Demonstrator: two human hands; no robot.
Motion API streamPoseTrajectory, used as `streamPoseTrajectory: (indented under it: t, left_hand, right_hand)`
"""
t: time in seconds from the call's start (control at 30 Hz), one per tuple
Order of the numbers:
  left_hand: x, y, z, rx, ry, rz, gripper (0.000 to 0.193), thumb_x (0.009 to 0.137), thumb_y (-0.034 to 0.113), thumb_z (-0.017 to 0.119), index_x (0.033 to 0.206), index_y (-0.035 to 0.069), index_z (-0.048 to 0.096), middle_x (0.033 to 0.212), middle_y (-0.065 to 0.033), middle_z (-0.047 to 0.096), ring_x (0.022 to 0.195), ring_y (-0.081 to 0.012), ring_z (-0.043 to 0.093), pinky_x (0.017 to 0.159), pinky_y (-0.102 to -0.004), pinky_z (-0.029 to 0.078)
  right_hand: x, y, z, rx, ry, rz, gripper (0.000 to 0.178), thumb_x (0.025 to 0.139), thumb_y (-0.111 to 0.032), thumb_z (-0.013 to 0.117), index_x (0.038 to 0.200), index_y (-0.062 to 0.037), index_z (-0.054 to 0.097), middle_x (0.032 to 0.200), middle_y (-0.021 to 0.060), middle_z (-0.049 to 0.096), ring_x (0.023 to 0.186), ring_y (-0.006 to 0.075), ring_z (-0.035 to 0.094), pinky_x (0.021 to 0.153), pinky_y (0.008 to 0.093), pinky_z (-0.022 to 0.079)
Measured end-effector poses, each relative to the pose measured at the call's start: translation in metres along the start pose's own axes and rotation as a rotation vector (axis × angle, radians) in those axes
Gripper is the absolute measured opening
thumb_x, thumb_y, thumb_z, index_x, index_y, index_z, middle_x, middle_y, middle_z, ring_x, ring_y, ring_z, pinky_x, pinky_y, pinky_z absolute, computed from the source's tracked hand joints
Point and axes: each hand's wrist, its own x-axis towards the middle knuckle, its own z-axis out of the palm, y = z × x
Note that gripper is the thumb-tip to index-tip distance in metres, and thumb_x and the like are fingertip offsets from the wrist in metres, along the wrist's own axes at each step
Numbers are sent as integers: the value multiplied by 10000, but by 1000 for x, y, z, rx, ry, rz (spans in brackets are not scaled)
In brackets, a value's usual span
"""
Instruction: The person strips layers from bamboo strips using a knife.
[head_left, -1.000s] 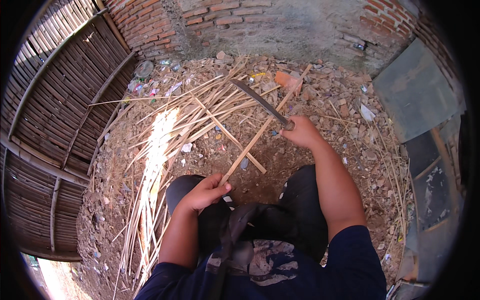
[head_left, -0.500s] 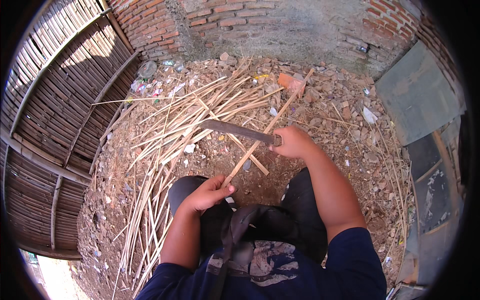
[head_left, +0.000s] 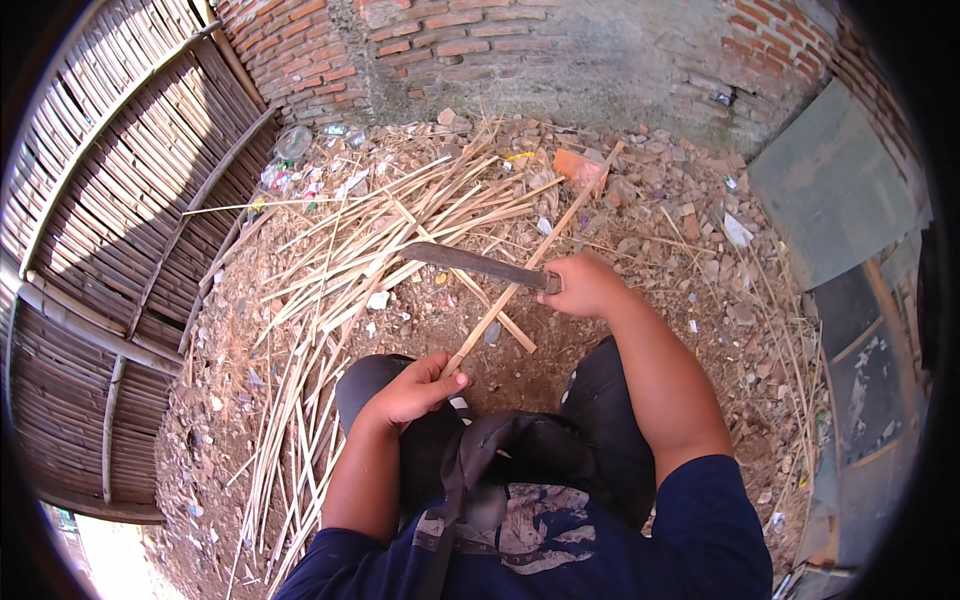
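My left hand (head_left: 418, 388) is closed round the near end of a long, pale bamboo strip (head_left: 562, 222), which slants away to the upper right. My right hand (head_left: 583, 287) grips the handle of a machete (head_left: 470, 262); its dark blade points left and lies across the strip. Most of the handle is hidden inside my fingers. Under the blade, another short strip (head_left: 512, 330) rests slantwise on the ground. Just beyond and to the left spreads a loose pile of split bamboo strips (head_left: 400, 220).
More strips (head_left: 285, 440) lie along my left side. A woven bamboo wall (head_left: 130, 200) stands left, a brick wall (head_left: 560, 60) at the back. Grey panels (head_left: 835, 185) lean at the right. Rubble, litter and an orange piece (head_left: 578, 165) cover the ground.
The machete and the bamboo strip have shifted very slightly, the strip's far end a little lower. Both hands keep their hold and nearly the same place.
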Motion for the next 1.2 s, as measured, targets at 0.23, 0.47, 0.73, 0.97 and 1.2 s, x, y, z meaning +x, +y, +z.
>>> streamPoseTrajectory:
  t: [0.23,0.47,0.73,0.97,1.2]
  left_hand:
    - [0,0,1,20,3,-9,312,953,373,691,986,91,562,769,63,485,618,-48,397,538,-214,298]
    - [1,-3,-1,22,-2,1,304,953,364,692,987,92,563,760,65,475,616,-46,395,536,-216,295]
    - [1,-1,2,49,9,7,303,954,363,692,983,90,564,745,69,475,609,-48,399,531,-218,297]
    - [1,-1,5,67,19,21,308,956,358,690,1005,80,568,746,72,486,616,-41,409,531,-216,300]
    - [2,-2,4,71,7,30,314,957,351,686,1046,69,580,749,72,497,614,-39,411,531,-208,301]
  right_hand:
    - [-5,-20,6,-129,-49,-112,294,779,-357,785,953,-133,708,755,129,673,792,340,685,692,465,524]
    - [-3,-3,-1,31,14,15,301,784,-352,781,976,-129,716,765,139,681,790,344,684,703,458,524]
    - [0,3,-2,-33,-9,27,326,791,-356,770,1018,-128,717,827,139,700,816,326,692,734,452,538]
    - [2,-4,9,-32,-49,-37,346,770,-370,787,1015,-134,725,809,137,692,822,337,689,717,455,526]
    - [0,-6,11,-46,-34,-44,339,767,-357,791,1023,-144,728,833,138,696,844,336,691,731,457,532]
